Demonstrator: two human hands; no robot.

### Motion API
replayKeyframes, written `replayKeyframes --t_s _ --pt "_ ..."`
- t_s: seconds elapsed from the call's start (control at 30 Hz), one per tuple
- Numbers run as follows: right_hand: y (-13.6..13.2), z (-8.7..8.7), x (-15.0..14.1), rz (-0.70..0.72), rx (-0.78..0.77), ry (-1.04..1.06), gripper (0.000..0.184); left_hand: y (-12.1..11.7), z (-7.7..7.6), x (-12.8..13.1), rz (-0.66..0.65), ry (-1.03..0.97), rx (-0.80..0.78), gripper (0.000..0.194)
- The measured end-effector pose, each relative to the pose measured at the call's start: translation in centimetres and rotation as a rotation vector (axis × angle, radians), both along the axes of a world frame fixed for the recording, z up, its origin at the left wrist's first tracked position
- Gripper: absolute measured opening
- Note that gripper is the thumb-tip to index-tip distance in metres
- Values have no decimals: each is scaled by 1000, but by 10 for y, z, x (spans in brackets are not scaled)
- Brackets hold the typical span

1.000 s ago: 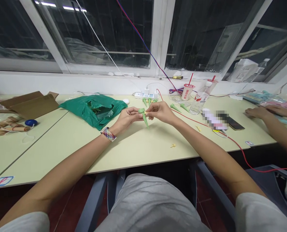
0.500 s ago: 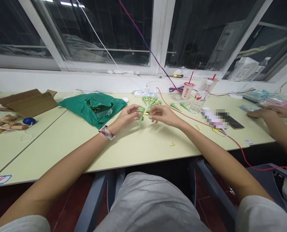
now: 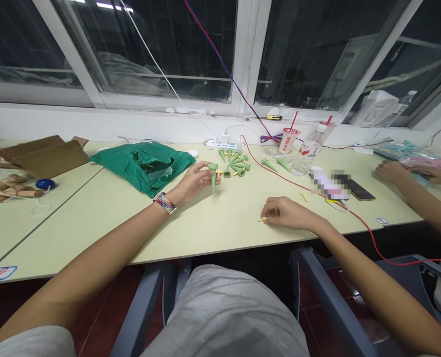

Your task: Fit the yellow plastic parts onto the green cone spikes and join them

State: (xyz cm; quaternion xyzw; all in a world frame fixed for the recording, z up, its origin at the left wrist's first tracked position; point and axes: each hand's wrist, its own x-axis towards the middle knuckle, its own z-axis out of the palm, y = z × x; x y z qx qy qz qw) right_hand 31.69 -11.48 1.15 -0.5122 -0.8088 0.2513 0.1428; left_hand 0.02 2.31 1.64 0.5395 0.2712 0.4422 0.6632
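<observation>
My left hand (image 3: pixel 193 179) holds a green cone-shaped spike (image 3: pixel 213 177) upright above the pale yellow table (image 3: pixel 213 223), tip pointing down. My right hand (image 3: pixel 284 213) rests low on the table near its front edge, fingers pinched on a small yellow peg (image 3: pixel 261 219). Behind the held spike lies a cluster of several more green spikes (image 3: pixel 235 165) with small yellow pegs among them. Another small yellow peg (image 3: pixel 304 197) lies further right.
A green plastic bag (image 3: pixel 146 166) lies at left of centre, a cardboard box (image 3: pixel 44 156) further left. A power strip (image 3: pixel 224 145), red cup (image 3: pixel 288 140), water bottle (image 3: pixel 307 151), phone (image 3: pixel 354 186) and red cable (image 3: pixel 358 218) sit at right. Another person's hands (image 3: pixel 410 173) work at far right.
My right hand left the spike, moved down and right to the table's front, and closed on the small yellow peg there. My left hand kept the spike and turned it upright.
</observation>
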Motion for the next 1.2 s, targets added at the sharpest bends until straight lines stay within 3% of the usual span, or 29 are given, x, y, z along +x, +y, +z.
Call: replayKeyframes --t_s 0.17,0.3,0.47,0.73,1.2 --pt "43 1 -21 -42 56 218 6 -2 -2 1 24 -2 10 49" --pt "85 9 -57 -89 294 328 4 -2 -4 1 21 28 53 48" --pt "117 9 -100 -14 520 367 7 -2 -5 -1 50 75 81 51" --pt "119 -13 -101 -51 556 471 3 1 -6 -5 94 127 83 50" --pt "115 -12 -101 -29 575 417 4 1 -10 -5 70 135 75 49"
